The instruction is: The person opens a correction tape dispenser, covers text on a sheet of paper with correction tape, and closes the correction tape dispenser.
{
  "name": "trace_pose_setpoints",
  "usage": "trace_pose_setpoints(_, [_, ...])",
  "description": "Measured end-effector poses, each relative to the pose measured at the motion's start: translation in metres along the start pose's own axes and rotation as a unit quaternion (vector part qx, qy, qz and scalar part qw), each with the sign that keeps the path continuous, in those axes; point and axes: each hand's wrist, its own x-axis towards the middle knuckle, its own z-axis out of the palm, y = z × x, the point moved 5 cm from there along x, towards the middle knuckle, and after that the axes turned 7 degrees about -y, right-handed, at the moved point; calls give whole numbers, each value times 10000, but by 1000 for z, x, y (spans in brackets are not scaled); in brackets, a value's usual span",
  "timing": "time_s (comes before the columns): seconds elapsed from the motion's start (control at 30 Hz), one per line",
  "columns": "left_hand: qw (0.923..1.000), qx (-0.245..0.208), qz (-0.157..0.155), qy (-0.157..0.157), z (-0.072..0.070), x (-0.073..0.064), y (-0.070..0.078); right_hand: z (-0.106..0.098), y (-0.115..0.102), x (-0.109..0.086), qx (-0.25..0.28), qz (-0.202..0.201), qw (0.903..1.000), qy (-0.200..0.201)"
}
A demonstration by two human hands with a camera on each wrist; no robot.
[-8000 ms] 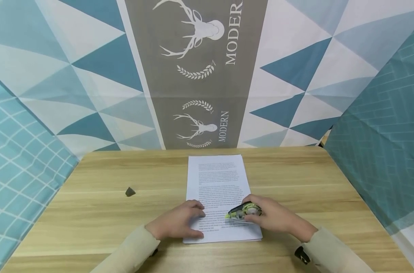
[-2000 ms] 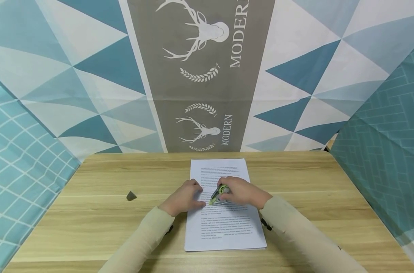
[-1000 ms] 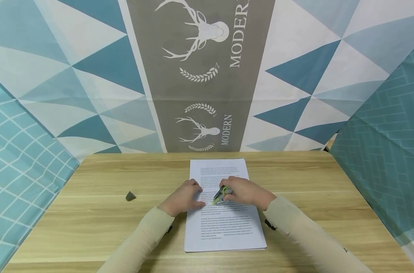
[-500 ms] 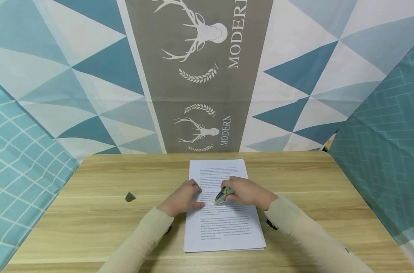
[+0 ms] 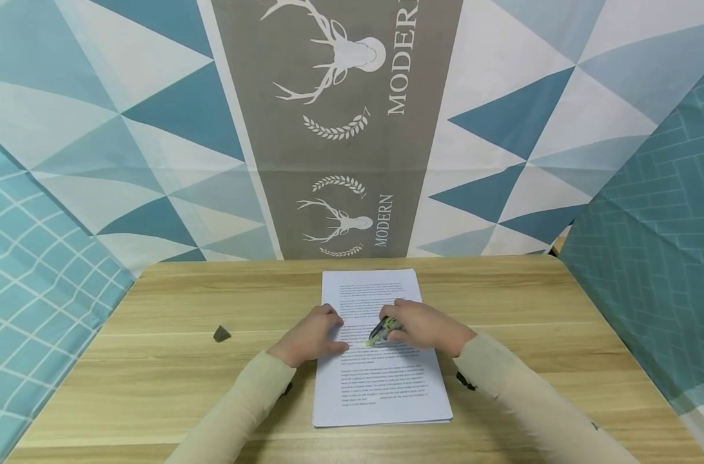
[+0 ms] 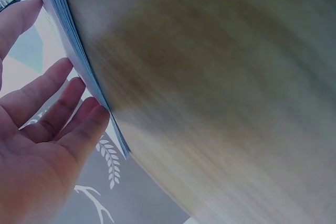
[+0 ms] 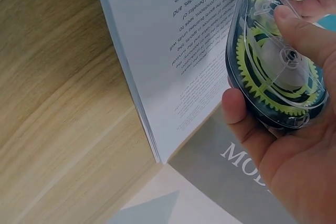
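A stack of printed paper (image 5: pixel 387 415) lies on the wooden table. My left hand (image 5: pixel 308 336) rests on its left edge, fingers spread and loosely bent; in the left wrist view the fingertips touch the sheets near the side of the stack. Between thumb and fingers, my right hand (image 5: pixel 427 325) grips a correction tape dispenser (image 7: pixel 278 72) with a clear case and yellow-green gears. Its tip points down and left at a line of text mid-page. The right hand covers part of the upper right text. A short white gap shows in the text near the page bottom.
A small dark pyramid-shaped piece (image 5: pixel 221 334) sits on the wooden table (image 5: pixel 172 386), left of the paper. A patterned cloth (image 5: pixel 340 129) with deer prints stands along the table's back edge. Tiled-pattern cloths hang at both sides.
Since eight seconds ago both hands have moved up the page from its lower lines. Over the last two seconds the dispenser has slid slightly right along a line. The left hand has stayed put.
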Motion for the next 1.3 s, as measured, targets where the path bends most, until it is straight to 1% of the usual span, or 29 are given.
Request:
trace_pose_setpoints(0.27, [10000,-5,-80,-18,0,2,-2,-1,3,-2,108,21,9999,-12])
trace_pose_setpoints(0.6, [9999,51,-118,-34,0,2,-1,1,8,-3,147,185,9997,-92])
trace_pose_setpoints(0.8, [9999,26,-146,-33,1,2,-2,1,9,-4,124,166,9997,-96])
trace_pose_setpoints(1.0, [9998,102,-158,-27,3,3,-5,1,10,-5,173,145,9997,-93])
trace_pose_setpoints(1.3, [9999,57,-92,-16,1,2,-1,2,13,-6,185,98,9997,-109])
